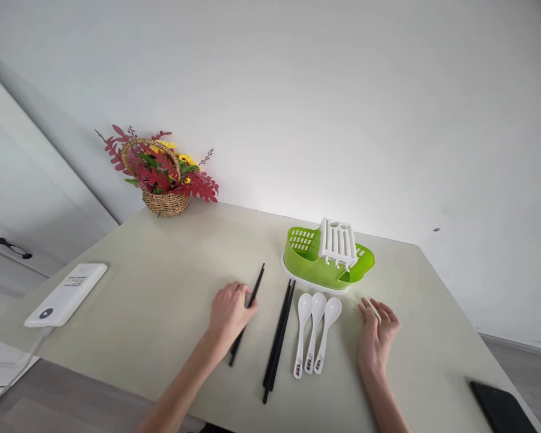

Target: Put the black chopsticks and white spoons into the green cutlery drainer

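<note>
My left hand (232, 305) is closed around black chopsticks (240, 344), which slant up and to the right just over or on the table; how many it grips is partly hidden by my fingers. To its right lie more black chopsticks (279, 343), close together. Beside those, three white spoons (305, 310) rest side by side with their bowls pointing away from me. My right hand (379, 331) rests palm inward to the right of the spoons, its fingers loosely curled and apart, with nothing held. Behind the spoons stands a green basket-like holder (315, 272) with a white slotted rack (338, 240) on top.
On the pale table (180, 258), a wicker basket (166, 203) of red and yellow artificial flowers stands at the back left. A white power-bank-like device (67, 294) with a cable lies at the left edge. A black phone (500, 408) is at the front right. The wall runs behind.
</note>
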Available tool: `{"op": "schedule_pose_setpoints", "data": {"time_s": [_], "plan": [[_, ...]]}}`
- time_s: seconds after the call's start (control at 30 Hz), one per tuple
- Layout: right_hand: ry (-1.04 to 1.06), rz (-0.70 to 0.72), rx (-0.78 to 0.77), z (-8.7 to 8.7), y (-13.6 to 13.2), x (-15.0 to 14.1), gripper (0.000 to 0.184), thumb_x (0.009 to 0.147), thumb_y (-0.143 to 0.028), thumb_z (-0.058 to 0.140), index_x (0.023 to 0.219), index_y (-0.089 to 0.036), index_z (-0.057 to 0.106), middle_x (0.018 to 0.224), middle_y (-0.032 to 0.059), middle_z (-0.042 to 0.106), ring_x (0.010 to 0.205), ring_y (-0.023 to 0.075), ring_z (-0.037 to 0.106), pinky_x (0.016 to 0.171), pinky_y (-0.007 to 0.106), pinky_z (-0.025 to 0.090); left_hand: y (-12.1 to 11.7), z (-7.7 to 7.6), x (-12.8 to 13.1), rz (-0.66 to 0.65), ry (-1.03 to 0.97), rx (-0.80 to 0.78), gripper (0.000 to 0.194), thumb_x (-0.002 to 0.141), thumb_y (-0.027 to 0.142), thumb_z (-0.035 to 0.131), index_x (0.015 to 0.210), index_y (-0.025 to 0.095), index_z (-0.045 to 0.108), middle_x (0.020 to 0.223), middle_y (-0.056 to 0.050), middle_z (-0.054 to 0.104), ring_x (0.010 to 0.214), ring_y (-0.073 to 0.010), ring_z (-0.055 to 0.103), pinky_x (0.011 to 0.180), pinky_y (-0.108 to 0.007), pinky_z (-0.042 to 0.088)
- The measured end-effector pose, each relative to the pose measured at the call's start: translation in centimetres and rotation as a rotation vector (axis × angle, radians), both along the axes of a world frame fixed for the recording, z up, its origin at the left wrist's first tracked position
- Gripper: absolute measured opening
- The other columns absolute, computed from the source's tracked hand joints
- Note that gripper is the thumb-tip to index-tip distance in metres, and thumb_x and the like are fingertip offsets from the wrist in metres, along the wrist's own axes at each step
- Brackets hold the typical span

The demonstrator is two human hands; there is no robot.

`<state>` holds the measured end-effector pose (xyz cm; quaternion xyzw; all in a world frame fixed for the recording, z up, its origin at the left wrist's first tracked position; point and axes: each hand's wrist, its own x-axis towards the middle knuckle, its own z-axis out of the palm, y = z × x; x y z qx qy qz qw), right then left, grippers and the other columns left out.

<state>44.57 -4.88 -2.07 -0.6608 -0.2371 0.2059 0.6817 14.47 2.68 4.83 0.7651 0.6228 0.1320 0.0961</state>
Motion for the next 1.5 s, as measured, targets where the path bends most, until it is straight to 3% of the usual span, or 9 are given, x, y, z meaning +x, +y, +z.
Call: {"op": "schedule_pose_setpoints", "data": {"time_s": [0.27,0.53,0.67,0.8,0.9,1.0,1.2,1.37,1.5], "plan": [[0.051,-0.002,-0.022,0.1,-1.6,-0.6,0.043,0.088,-0.044,0.068,0.120,-0.027,0.044,0.135,0.0042,0.056,0.115,0.0187,0.068,0.105,0.039,0.051,2.8,1.2,-3.9,-0.058,0.280,0.019,0.019,0.098,0.013,0.052,0.098,0.016,0.071,0.099,-0.013,0.072,0.096,-0.0289,0.069,0.083,-0.037,0.047],[0.048,0.005,-0.034,-0.4,-1.7,-0.4,0.044,0.086,-0.042,0.070,0.120,-0.026,0.047,0.133,0.0044,0.056,0.109,0.0194,0.070,0.101,0.039,0.053,2.4,2.4,-2.3,-0.151,0.544,-0.043,0.039,0.068,-0.016,0.057,0.098,0.007,0.069,0.100,-0.019,0.070,0.095,-0.0302,0.069,0.080,-0.035,0.051],[0.041,0.005,-0.045,-0.4,-1.8,-0.4,0.042,0.086,-0.042,0.070,0.119,-0.026,0.048,0.128,0.0035,0.060,0.106,0.0195,0.069,0.098,0.039,0.052,2.8,3.7,-2.4,-0.133,0.279,-0.054,0.028,0.083,-0.007,0.055,0.101,0.012,0.067,0.102,-0.016,0.073,0.086,-0.0274,0.073,0.071,-0.033,0.052],[0.001,0.010,-0.028,0.1,-2.1,-1.1,0.037,0.090,-0.041,0.067,0.120,-0.027,0.049,0.120,0.0033,0.065,0.105,0.0204,0.067,0.098,0.043,0.050,2.2,5.0,-2.3,-0.126,-0.388,0.037,0.013,0.103,0.025,0.051,0.103,0.022,0.063,0.096,-0.005,0.077,0.087,-0.0219,0.076,0.073,-0.029,0.057],[-0.135,0.028,0.094,1.7,-2.4,-2.6,0.030,0.094,-0.037,0.064,0.119,-0.027,0.051,0.118,0.0042,0.065,0.110,0.0213,0.065,0.097,0.043,0.050,1.1,5.6,-1.4,-0.184,-0.883,0.025,0.020,0.101,0.041,0.058,0.101,0.022,0.063,0.098,-0.004,0.079,0.092,-0.0207,0.077,0.082,-0.029,0.061],[-0.348,0.161,0.232,4.8,-2.6,-4.3,0.014,0.098,-0.030,0.059,0.111,-0.025,0.056,0.111,0.0047,0.063,0.110,0.0219,0.063,0.094,0.042,0.050,0.2,5.3,-0.3,-0.209,-1.055,-0.006,0.022,0.099,0.041,0.062,0.099,0.019,0.066,0.100,-0.007,0.080,0.093,-0.0208,0.078,0.089,-0.032,0.062],[-0.472,0.740,0.170,12.4,-0.8,-7.5,0.014,0.105,-0.028,0.048,0.110,-0.027,0.062,0.104,0.0038,0.065,0.092,0.0180,0.064,0.082,0.035,0.053,-0.1,3.7,0.7,-0.275,-0.935,0.074,0.017,0.098,0.038,0.066,0.100,0.021,0.069,0.095,-0.003,0.082,0.091,-0.0202,0.079,0.085,-0.029,0.063],[-0.664,0.876,0.093,16.3,3.1,-9.2,0.037,0.102,-0.039,0.057,0.137,-0.027,0.054,0.092,0.0017,0.061,0.079,0.0173,0.060,0.070,0.030,0.053,-0.2,3.4,0.9,-0.365,-0.835,0.073,0.017,0.100,0.037,0.064,0.106,0.023,0.071,0.100,-0.001,0.081,0.092,-0.0185,0.079,0.081,-0.025,0.062],[-0.788,1.012,0.131,17.3,5.1,-9.7,0.019,0.104,-0.038,0.053,0.107,-0.024,0.066,0.087,0.0016,0.062,0.067,0.0141,0.055,0.065,0.029,0.048,-0.3,3.7,0.5,-0.451,-0.766,-0.002,0.019,0.102,0.035,0.059,0.110,0.023,0.071,0.098,-0.001,0.080,0.088,-0.0165,0.076,0.081,-0.026,0.059]]}}
